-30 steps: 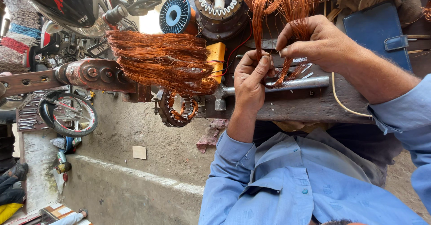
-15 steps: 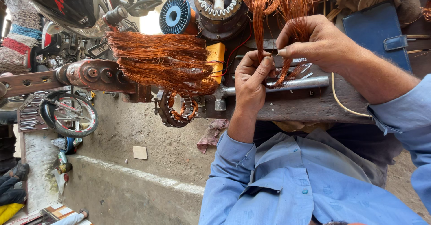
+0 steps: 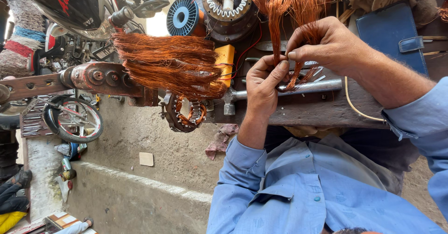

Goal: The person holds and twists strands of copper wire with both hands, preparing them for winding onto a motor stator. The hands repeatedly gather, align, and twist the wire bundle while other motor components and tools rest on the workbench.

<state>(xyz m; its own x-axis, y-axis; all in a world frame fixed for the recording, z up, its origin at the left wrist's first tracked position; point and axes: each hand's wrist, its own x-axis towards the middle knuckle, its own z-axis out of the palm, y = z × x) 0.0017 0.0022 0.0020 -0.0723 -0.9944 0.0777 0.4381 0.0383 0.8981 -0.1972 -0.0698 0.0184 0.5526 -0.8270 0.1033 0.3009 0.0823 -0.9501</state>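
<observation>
Two hands were at work in the head view, and both were closed on the same thing. My left hand (image 3: 262, 91) rose from the lower middle, thumb and forefinger pinched narrow around a thin hank of copper wire (image 3: 278, 28). My right hand (image 3: 329, 47) came in from the right, its fingertips pressed together on more strands of that wire just beside the left thumb. The wire hung above the desk (image 3: 322, 112), between my hands and the big stator (image 3: 228, 0) behind them, and its far ends fanned out past the top edge of the view. Under my hands a hammer (image 3: 298, 88) lay along the desk. A loose heap of copper (image 3: 172, 63) was draped over a rusty arm to the left, well apart from my grip. A blue spool (image 3: 183, 15) stood near the stator, and a small wound core (image 3: 186, 115) hung at the desk's edge.

As I judged it, the work wanted a light, even pinch. Squeezing too hard could kink the fine strands, and too slack a hold would let them slide. I thought it best to hold my hands close together, draw along the length of the wire rather than across it, and take few strands at a time so none snagged on its neighbours. I could not tell whether the strands were joined to the stator's slots.
</observation>
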